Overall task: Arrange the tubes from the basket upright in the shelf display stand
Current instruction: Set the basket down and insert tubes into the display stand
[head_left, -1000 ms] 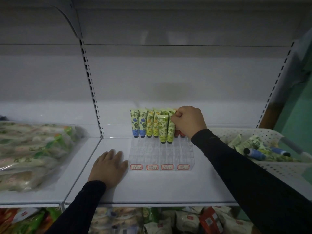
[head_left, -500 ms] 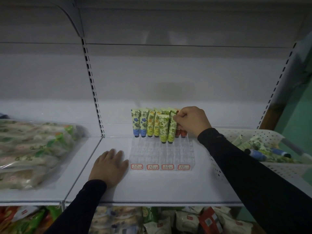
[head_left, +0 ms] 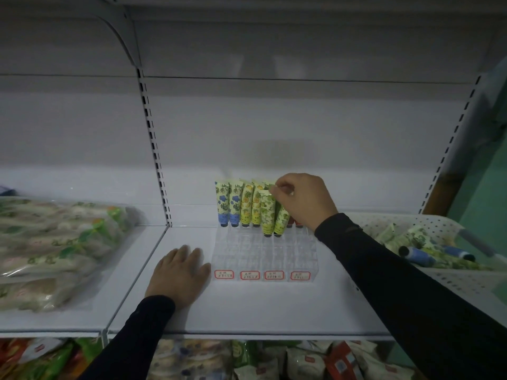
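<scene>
Right hand (head_left: 303,200) fingers (head_left: 281,192) curled, pinching the top crimp of a green-patterned tube (head_left: 282,219) in the second row of the clear display stand (head_left: 263,255); tube leans slightly, cap down in a slot. Beside it on its left another green tube (head_left: 267,212), upright, same row. Back row, left to right: two blue-floral tubes (head_left: 222,202), two yellow-fruit tubes (head_left: 247,205), then red caps partly hidden behind the hand. Front rows of the stand have no tubes; four red-bordered labels (head_left: 250,275) along its front edge. Left hand (head_left: 179,274) lies flat on the white shelf (head_left: 247,311), fingers straight and together, thumb just beside the stand's left front corner. White perforated basket (head_left: 444,281) at right with more tubes lying loose. Bagged goods (head_left: 55,248) on the adjacent shelf to the left.
</scene>
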A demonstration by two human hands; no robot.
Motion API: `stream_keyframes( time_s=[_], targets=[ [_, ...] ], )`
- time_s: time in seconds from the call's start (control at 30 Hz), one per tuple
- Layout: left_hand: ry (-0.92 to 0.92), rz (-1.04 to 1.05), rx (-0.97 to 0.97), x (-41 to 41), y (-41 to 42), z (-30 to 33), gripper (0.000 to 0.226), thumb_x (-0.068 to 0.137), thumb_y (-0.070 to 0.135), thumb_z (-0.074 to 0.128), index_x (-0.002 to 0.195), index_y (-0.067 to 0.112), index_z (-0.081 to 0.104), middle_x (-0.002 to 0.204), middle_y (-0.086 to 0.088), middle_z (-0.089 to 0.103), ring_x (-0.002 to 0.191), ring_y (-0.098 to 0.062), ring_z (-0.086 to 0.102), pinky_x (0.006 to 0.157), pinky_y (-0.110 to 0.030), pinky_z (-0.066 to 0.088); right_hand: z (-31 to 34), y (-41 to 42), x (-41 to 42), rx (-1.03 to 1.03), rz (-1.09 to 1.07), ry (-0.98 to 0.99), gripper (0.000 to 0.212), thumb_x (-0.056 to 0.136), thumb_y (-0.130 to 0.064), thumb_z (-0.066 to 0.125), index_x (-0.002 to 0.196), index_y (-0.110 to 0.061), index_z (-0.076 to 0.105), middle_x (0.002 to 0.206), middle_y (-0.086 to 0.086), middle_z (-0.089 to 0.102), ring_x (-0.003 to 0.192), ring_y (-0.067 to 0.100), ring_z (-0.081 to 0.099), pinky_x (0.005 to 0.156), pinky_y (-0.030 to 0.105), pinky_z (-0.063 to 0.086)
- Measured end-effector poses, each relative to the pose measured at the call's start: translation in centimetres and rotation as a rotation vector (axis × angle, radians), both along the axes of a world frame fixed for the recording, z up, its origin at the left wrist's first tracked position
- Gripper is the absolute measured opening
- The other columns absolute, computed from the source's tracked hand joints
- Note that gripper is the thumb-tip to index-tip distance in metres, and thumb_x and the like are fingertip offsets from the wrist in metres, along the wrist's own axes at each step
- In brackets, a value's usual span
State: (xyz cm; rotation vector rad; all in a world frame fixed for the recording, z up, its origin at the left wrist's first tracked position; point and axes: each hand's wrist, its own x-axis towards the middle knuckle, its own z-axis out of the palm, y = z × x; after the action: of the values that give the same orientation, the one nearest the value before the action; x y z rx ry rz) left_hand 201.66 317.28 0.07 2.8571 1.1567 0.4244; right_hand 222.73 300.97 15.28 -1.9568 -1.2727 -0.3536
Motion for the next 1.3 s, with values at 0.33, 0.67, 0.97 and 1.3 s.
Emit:
stream_keyframes(
  time_s=[0.33, 0.67, 0.97, 1.3],
  targets=[
    [0.001, 0.003, 0.000, 0.0, 0.2, -0.2, 0.071, 0.075, 0.063, 0.010, 0.117, 0.022, 0.050, 0.118, -0.003, 0.052, 0.114, -0.024, 0.048, 0.100, -0.037, 0.038, 0.4, 0.9, -0.3, -0.119, -0.027, 0.014, 0.026, 0.093, -0.027, 0.062, 0.086, -0.006, 0.075, 0.086, -0.002, 0.072, 0.075, 0.013, 0.061, 0.072, 0.022, 0.044],
    [0.003, 0.000, 0.012, 0.0, 0.2, -0.2, 0.073, 0.075, 0.063, 0.008, 0.118, 0.022, 0.050, 0.117, -0.002, 0.052, 0.115, -0.024, 0.048, 0.100, -0.036, 0.037, 0.1, 0.8, -0.1, -0.098, -0.122, 0.102, 0.031, 0.088, -0.020, 0.062, 0.071, 0.005, 0.065, 0.070, 0.018, 0.067, 0.065, 0.032, 0.064, 0.065, 0.042, 0.056],
    [0.009, 0.003, 0.015, -0.1, 0.3, -0.4, 0.071, 0.076, 0.064, 0.009, 0.118, 0.023, 0.049, 0.117, -0.002, 0.051, 0.114, -0.024, 0.048, 0.098, -0.037, 0.039, 0.5, 1.2, 0.0, -0.150, -0.074, 0.026, 0.034, 0.093, -0.025, 0.060, 0.080, 0.004, 0.071, 0.066, 0.015, 0.070, 0.054, 0.017, 0.067, 0.068, 0.027, 0.053],
    [-0.017, -0.011, 0.008, -0.1, 0.0, -0.1, 0.069, 0.076, 0.063, 0.011, 0.116, 0.022, 0.050, 0.114, -0.001, 0.051, 0.112, -0.023, 0.048, 0.096, -0.036, 0.038, 0.3, 1.8, 0.2, -0.151, -0.087, 0.083, 0.031, 0.093, -0.022, 0.061, 0.078, 0.004, 0.070, 0.075, 0.011, 0.073, 0.048, 0.006, 0.066, 0.050, 0.009, 0.045]
  ],
)
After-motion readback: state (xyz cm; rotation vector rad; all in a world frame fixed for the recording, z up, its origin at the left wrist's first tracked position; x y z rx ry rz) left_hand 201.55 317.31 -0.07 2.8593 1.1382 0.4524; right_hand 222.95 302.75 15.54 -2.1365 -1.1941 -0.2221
